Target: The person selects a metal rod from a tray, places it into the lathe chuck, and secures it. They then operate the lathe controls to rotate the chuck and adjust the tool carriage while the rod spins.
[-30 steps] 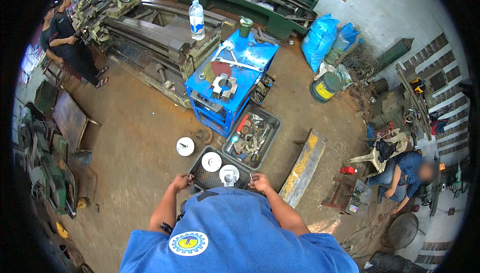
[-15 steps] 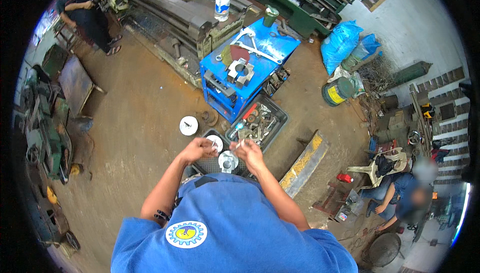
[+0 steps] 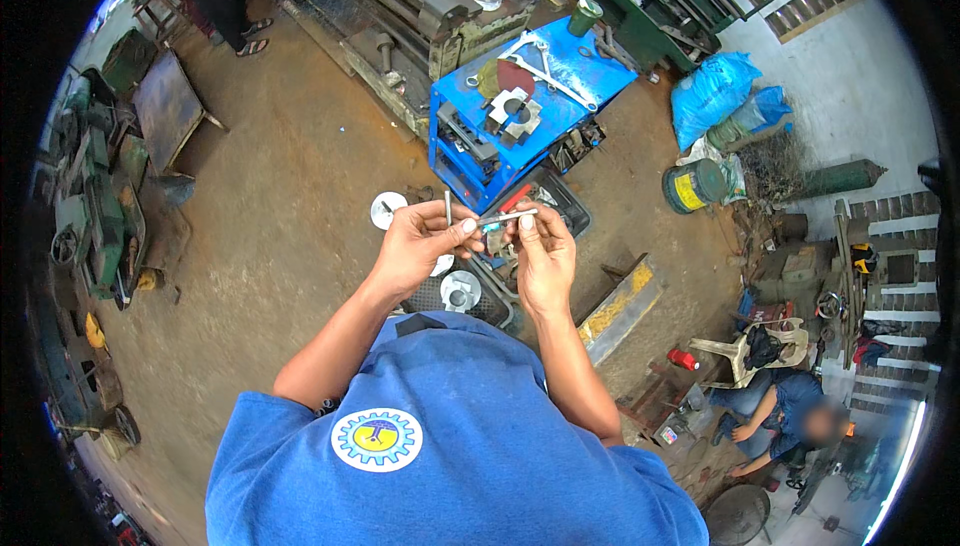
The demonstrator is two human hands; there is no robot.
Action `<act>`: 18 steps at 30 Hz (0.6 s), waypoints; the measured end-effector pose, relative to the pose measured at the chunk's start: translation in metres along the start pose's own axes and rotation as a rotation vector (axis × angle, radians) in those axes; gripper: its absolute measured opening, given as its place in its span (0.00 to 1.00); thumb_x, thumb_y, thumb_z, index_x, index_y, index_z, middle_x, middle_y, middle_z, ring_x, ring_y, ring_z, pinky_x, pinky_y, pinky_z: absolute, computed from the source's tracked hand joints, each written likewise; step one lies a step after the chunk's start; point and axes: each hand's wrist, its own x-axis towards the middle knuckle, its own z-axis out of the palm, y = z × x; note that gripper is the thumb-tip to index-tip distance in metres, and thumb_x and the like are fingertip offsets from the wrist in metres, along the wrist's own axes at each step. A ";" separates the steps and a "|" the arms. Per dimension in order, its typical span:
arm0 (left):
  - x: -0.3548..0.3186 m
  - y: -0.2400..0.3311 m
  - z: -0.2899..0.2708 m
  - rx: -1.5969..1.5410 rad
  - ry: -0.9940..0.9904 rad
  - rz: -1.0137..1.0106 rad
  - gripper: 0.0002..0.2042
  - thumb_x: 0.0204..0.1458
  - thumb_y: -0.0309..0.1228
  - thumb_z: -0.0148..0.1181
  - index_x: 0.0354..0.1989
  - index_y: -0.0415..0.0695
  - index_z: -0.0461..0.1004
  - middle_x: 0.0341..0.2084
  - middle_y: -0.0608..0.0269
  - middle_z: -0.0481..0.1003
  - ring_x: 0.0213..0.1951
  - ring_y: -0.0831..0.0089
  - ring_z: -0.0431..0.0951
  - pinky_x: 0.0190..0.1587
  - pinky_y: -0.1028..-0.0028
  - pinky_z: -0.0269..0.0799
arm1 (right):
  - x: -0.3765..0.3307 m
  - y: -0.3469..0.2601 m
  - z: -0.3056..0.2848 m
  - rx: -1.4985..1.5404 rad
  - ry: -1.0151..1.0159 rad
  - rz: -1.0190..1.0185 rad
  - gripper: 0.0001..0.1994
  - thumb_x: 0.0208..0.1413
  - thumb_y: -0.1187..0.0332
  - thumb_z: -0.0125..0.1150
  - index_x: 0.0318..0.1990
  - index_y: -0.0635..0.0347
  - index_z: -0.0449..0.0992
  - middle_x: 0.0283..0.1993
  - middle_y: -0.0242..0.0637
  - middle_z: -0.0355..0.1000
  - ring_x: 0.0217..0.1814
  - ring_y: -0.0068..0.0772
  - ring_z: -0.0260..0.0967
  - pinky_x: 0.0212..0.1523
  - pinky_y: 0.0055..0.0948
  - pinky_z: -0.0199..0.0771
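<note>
In front of my chest, my left hand (image 3: 424, 248) is closed, with a short metal pin (image 3: 448, 208) standing up between its fingers. A longer slim metal rod (image 3: 508, 216) lies crosswise between both hands. My right hand (image 3: 547, 258) pinches this rod near its right end, while the rod's left end meets my left fingertips. Whether the left fingers also grip it I cannot tell. Below the hands, a round silvery metal part (image 3: 460, 291) with a notched centre rests in a dark tray (image 3: 427, 298). Another pale disc (image 3: 442, 264) is partly hidden by my left hand.
Ahead stands a blue tool trolley (image 3: 590, 81) bearing wrenches (image 3: 550, 74) and a metal block with a round hole (image 3: 515, 116). A pale round part (image 3: 387, 210) lies on the floor. To the right are a yellow-marked metal beam (image 3: 620, 311) and a seated person (image 3: 775, 411).
Both hands have risen and come together, and the pin and rod now show clearly. The whole view has shifted, with the trolley now farther right.
</note>
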 end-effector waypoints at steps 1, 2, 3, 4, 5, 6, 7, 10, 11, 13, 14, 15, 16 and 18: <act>-0.001 0.001 0.001 0.013 0.023 0.016 0.10 0.56 0.28 0.59 0.42 0.34 0.75 0.32 0.55 0.79 0.35 0.72 0.80 0.36 0.75 0.76 | -0.002 -0.002 0.002 -0.060 0.012 -0.020 0.08 0.58 0.74 0.59 0.44 0.66 0.73 0.40 0.35 0.72 0.40 0.22 0.69 0.44 0.22 0.70; -0.002 0.002 0.001 0.017 0.032 0.035 0.09 0.56 0.27 0.60 0.41 0.34 0.75 0.32 0.55 0.79 0.35 0.72 0.80 0.36 0.76 0.76 | -0.005 -0.003 0.003 -0.106 0.012 -0.046 0.08 0.57 0.76 0.60 0.44 0.66 0.73 0.40 0.35 0.72 0.41 0.22 0.69 0.45 0.22 0.70; -0.003 0.003 0.002 0.025 0.042 0.052 0.09 0.55 0.26 0.60 0.41 0.34 0.75 0.32 0.56 0.79 0.35 0.72 0.80 0.35 0.76 0.76 | -0.007 -0.005 0.004 -0.146 0.011 -0.067 0.08 0.56 0.78 0.60 0.43 0.66 0.73 0.41 0.36 0.72 0.43 0.22 0.70 0.46 0.22 0.71; -0.004 0.003 0.002 0.032 0.047 0.080 0.08 0.55 0.25 0.60 0.41 0.34 0.75 0.32 0.56 0.79 0.35 0.72 0.80 0.35 0.76 0.76 | -0.009 -0.007 0.004 -0.165 -0.001 -0.087 0.09 0.55 0.80 0.61 0.43 0.67 0.73 0.41 0.36 0.72 0.44 0.23 0.70 0.47 0.23 0.72; -0.004 0.004 0.002 0.033 0.057 0.084 0.08 0.54 0.25 0.60 0.41 0.34 0.75 0.32 0.56 0.79 0.35 0.72 0.80 0.35 0.76 0.76 | -0.010 -0.008 0.005 -0.178 -0.014 -0.103 0.09 0.54 0.82 0.61 0.43 0.68 0.72 0.41 0.37 0.72 0.46 0.24 0.70 0.48 0.24 0.72; -0.005 0.004 0.002 0.034 0.062 0.098 0.08 0.54 0.24 0.61 0.41 0.34 0.76 0.32 0.56 0.79 0.35 0.72 0.80 0.35 0.76 0.76 | -0.012 -0.009 0.005 -0.189 -0.026 -0.118 0.10 0.52 0.84 0.61 0.42 0.68 0.72 0.42 0.38 0.72 0.47 0.25 0.71 0.49 0.25 0.73; -0.005 0.003 0.002 0.039 0.070 0.110 0.08 0.54 0.23 0.61 0.41 0.34 0.76 0.32 0.56 0.79 0.35 0.73 0.80 0.35 0.76 0.75 | -0.012 -0.009 0.007 -0.187 -0.035 -0.139 0.10 0.52 0.84 0.61 0.42 0.67 0.73 0.42 0.38 0.72 0.47 0.25 0.71 0.48 0.25 0.73; -0.007 0.002 0.002 0.029 0.070 0.146 0.08 0.53 0.21 0.61 0.41 0.34 0.76 0.33 0.56 0.79 0.35 0.73 0.80 0.35 0.76 0.75 | -0.013 -0.009 0.009 -0.178 -0.049 -0.164 0.10 0.51 0.84 0.62 0.41 0.66 0.73 0.42 0.39 0.73 0.46 0.27 0.71 0.46 0.25 0.75; -0.008 0.002 0.002 0.016 0.062 0.161 0.08 0.53 0.21 0.61 0.41 0.34 0.76 0.33 0.56 0.79 0.36 0.72 0.80 0.35 0.76 0.75 | -0.013 -0.009 0.009 -0.174 -0.049 -0.150 0.10 0.51 0.85 0.62 0.41 0.67 0.73 0.43 0.40 0.73 0.47 0.28 0.71 0.46 0.25 0.75; -0.010 0.002 0.001 0.020 0.073 0.147 0.08 0.53 0.21 0.61 0.40 0.33 0.76 0.33 0.56 0.79 0.36 0.72 0.80 0.36 0.76 0.75 | -0.013 -0.007 0.009 -0.168 -0.053 -0.135 0.10 0.50 0.85 0.61 0.40 0.68 0.73 0.43 0.41 0.73 0.46 0.28 0.72 0.46 0.25 0.76; -0.010 0.001 0.000 0.030 0.057 0.150 0.08 0.53 0.21 0.61 0.40 0.33 0.76 0.33 0.56 0.79 0.35 0.73 0.80 0.35 0.76 0.75 | -0.013 -0.006 0.008 -0.167 -0.054 -0.135 0.10 0.50 0.86 0.61 0.40 0.69 0.73 0.42 0.41 0.73 0.45 0.28 0.72 0.45 0.25 0.77; -0.010 0.001 0.000 0.045 0.043 0.152 0.08 0.53 0.21 0.61 0.40 0.33 0.76 0.32 0.56 0.79 0.35 0.73 0.80 0.35 0.75 0.75 | -0.013 -0.004 0.008 -0.165 -0.056 -0.137 0.09 0.50 0.86 0.61 0.39 0.70 0.73 0.42 0.41 0.73 0.44 0.27 0.73 0.45 0.24 0.78; -0.010 0.000 -0.002 0.061 0.028 0.154 0.07 0.53 0.21 0.61 0.40 0.33 0.76 0.32 0.57 0.79 0.34 0.73 0.80 0.35 0.75 0.75 | -0.013 -0.001 0.007 -0.220 -0.069 -0.109 0.09 0.50 0.85 0.62 0.39 0.70 0.74 0.42 0.41 0.73 0.44 0.27 0.73 0.44 0.25 0.78; -0.009 -0.004 -0.007 0.141 0.045 0.117 0.07 0.53 0.22 0.61 0.39 0.34 0.77 0.31 0.58 0.79 0.33 0.75 0.79 0.34 0.75 0.75 | -0.014 0.006 0.004 -0.319 -0.086 -0.059 0.08 0.49 0.84 0.64 0.38 0.70 0.75 0.41 0.40 0.74 0.43 0.27 0.74 0.44 0.26 0.78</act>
